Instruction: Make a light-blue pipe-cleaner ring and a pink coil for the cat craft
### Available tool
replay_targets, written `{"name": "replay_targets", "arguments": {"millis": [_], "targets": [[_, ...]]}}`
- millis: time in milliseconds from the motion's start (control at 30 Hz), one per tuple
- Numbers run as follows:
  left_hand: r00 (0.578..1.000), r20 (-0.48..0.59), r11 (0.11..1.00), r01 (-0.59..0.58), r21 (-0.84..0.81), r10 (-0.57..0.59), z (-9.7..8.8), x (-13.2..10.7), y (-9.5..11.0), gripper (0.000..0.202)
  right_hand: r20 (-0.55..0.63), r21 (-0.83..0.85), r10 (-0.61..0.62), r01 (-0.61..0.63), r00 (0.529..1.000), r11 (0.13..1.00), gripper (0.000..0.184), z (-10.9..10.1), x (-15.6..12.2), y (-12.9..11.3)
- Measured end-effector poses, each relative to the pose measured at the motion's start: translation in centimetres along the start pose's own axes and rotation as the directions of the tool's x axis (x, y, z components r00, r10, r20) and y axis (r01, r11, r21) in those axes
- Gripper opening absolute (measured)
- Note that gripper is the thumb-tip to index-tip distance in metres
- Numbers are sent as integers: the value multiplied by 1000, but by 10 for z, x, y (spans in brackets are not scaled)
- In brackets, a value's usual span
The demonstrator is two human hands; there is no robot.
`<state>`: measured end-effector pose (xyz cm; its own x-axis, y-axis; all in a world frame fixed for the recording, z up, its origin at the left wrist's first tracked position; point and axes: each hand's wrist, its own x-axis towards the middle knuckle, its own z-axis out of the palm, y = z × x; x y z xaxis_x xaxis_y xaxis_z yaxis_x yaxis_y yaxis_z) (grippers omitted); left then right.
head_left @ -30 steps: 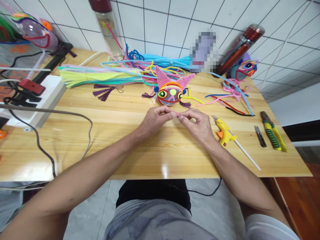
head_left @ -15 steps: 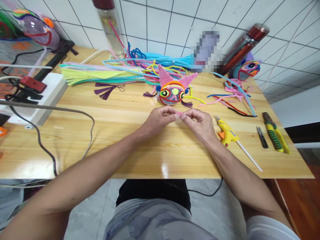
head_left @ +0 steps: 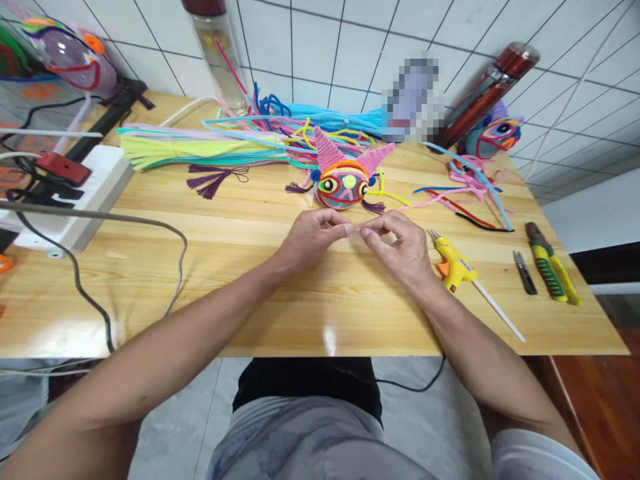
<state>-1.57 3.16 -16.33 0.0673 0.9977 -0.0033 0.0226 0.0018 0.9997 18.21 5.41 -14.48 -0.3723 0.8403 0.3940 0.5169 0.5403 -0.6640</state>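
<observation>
A short pink pipe cleaner [head_left: 357,227] is pinched between my two hands, mostly covered by the fingertips. My left hand [head_left: 316,237] holds its left end with thumb and forefinger. From the other side, the thumb and forefinger of my right hand [head_left: 397,245] grip it too. Just beyond the hands sits a mask-like figure [head_left: 336,193] with pink pipe-cleaner horns, round eyes, a red outline and dark purple tassels at its sides. A yellow glue gun [head_left: 456,265] with a white glue stick lies to the right of my right hand.
Bundled pipe cleaners [head_left: 210,150] and a purple tassel [head_left: 213,180] lie at the back left. Snips [head_left: 524,273] and pliers [head_left: 550,267] rest at the right. Loose pipe cleaners [head_left: 480,183] lie behind them. A power strip [head_left: 95,200] and cables occupy the left.
Both hands stay close together over the same spot. The fingers have shifted slightly around the pink pipe cleaner, and less of it shows now.
</observation>
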Motion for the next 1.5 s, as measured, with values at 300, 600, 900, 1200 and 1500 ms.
{"name": "replay_targets", "arguments": {"millis": [300,600,900,1200,1500], "targets": [[991,-47,971,116,-210,-129,8,-3,3,29,32,139,168,-171,985,975,17,6,0,-1],[991,8,986,135,-102,-135,3,-6,13,27,-34,79,86,-83,996,993,14,3,0,0],[983,75,981,175,-84,-169,2,-5,11,28,-14,48,64,-63,998,997,13,3,0,5],[985,114,977,147,-156,-130,4,-2,3,27,-6,73,79,-79,997,994,13,3,0,3],[989,117,973,112,-200,-90,5,-2,0,22,-6,106,119,-118,993,987,13,4,0,2]]}}
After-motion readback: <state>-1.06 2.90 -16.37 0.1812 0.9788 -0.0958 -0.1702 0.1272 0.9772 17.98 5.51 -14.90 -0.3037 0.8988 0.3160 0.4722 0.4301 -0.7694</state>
